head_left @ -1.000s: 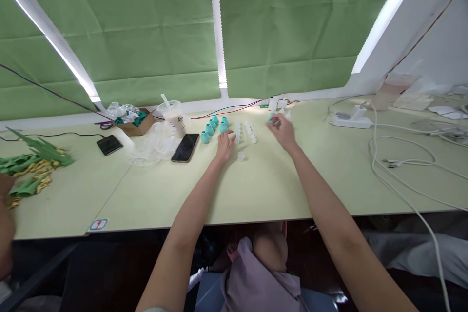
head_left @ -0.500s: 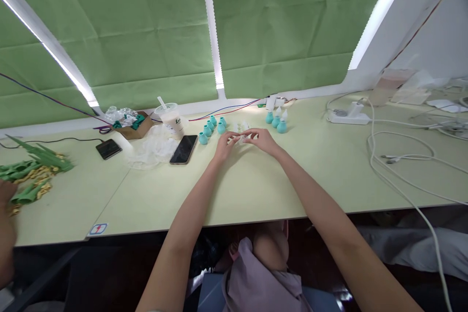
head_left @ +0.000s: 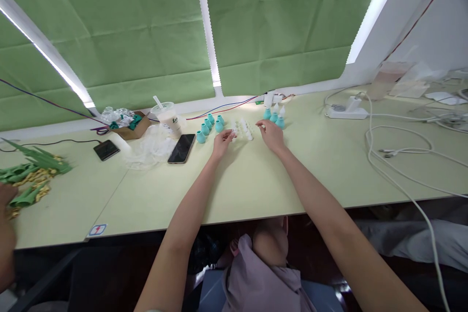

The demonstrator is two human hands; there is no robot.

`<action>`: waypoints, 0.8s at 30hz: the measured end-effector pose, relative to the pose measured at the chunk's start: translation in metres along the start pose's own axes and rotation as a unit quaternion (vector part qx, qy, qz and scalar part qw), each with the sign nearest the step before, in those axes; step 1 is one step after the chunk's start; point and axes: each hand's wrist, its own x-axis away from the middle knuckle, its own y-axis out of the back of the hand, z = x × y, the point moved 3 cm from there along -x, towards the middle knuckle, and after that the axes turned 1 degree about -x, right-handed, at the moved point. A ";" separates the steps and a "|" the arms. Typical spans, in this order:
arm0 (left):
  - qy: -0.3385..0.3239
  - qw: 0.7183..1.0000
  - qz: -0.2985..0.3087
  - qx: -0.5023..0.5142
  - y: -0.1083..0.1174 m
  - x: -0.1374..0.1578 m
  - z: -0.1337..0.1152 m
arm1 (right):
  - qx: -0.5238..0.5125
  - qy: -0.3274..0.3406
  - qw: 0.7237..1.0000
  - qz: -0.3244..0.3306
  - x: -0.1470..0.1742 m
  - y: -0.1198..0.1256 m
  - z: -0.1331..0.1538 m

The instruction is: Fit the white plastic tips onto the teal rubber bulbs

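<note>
My left hand [head_left: 222, 143] has its thumb and fingers closed at the near end of a row of small white pieces [head_left: 234, 128], seemingly on one of them; the fingertips partly cover it. To the right lies a second line of white pieces [head_left: 247, 130], between my two hands. My right hand [head_left: 271, 135] is apart from it, fingers curved and slightly spread, with nothing visible in them. Just behind that hand stand several teal bulb-shaped pots [head_left: 274, 117], some with white pointed tips [head_left: 282, 110]. Another group of open-topped teal pots [head_left: 205, 129] stands left of my left hand.
A phone [head_left: 182, 148], a drink cup with a straw [head_left: 170, 122], a clear plastic bag [head_left: 149, 148] and a cardboard box [head_left: 133, 129] are on the left. A power strip [head_left: 346, 113] and white cables [head_left: 398, 151] lie right. Another person's hand [head_left: 6, 194] is at far left.
My hands, together over a small whitish piece before, have parted. The right moved right towards the tipped pots; the left stays by the white pieces. The rows of white pieces are now uncovered.
</note>
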 end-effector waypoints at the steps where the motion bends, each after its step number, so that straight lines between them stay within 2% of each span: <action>1: 0.001 1.000 -0.004 0.005 0.001 -0.001 0.001 | 0.033 0.005 0.999 0.011 0.001 -0.003 -0.007; 4: 0.005 1.000 -0.005 0.005 0.003 -0.002 0.002 | 0.102 0.034 0.992 0.062 0.003 -0.016 -0.019; 7: 0.017 1.000 -0.004 -0.005 0.003 -0.001 0.002 | 0.130 0.070 0.984 0.102 0.004 -0.027 -0.020; 11: 0.020 1.000 0.006 -0.002 0.001 0.002 0.000 | 0.142 0.089 0.980 0.104 0.002 -0.031 -0.015; 15: 0.026 0.999 0.020 0.004 -0.001 0.004 -0.003 | 0.143 0.074 0.984 0.082 0.001 -0.027 -0.011; 24: 0.028 0.999 0.036 0.006 -0.005 0.004 -0.001 | 0.143 0.004 0.986 0.083 0.001 -0.020 -0.003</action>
